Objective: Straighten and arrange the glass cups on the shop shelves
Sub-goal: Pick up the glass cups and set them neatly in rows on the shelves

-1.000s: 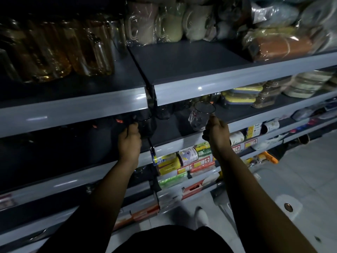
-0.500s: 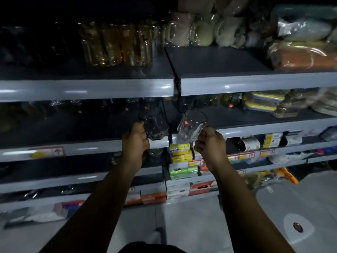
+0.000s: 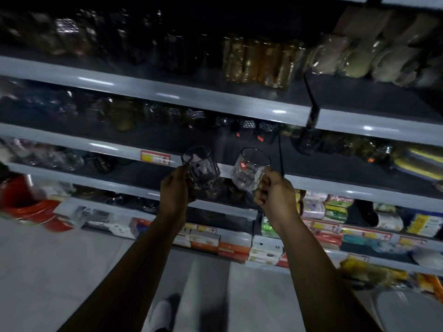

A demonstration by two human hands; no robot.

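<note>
My left hand [image 3: 176, 188] grips a dark smoky glass cup [image 3: 201, 167] by its side, held in the air in front of the shelf edge. A clear glass cup [image 3: 249, 171] with a small red sticker is gripped by my right hand [image 3: 275, 195] just to the right, tilted a little to the left. Both cups are level with the middle grey shelf [image 3: 335, 185]. Behind them, at the back of that shelf, stand several dark patterned glass cups [image 3: 247, 129]. Amber glasses [image 3: 259, 59] stand on the shelf above.
A thin black divider [image 3: 281, 156] rises between the shelf bays just right of the clear cup. Wrapped mugs [image 3: 354, 58] fill the upper right shelf. Boxed goods [image 3: 323, 209] line the lower shelves. A red bucket [image 3: 26, 202] sits at the left. Grey tiled floor lies below.
Both hands have drawn the two cups out from the shelf and towards me. My view has swung left, so more of the left shelf bay shows.
</note>
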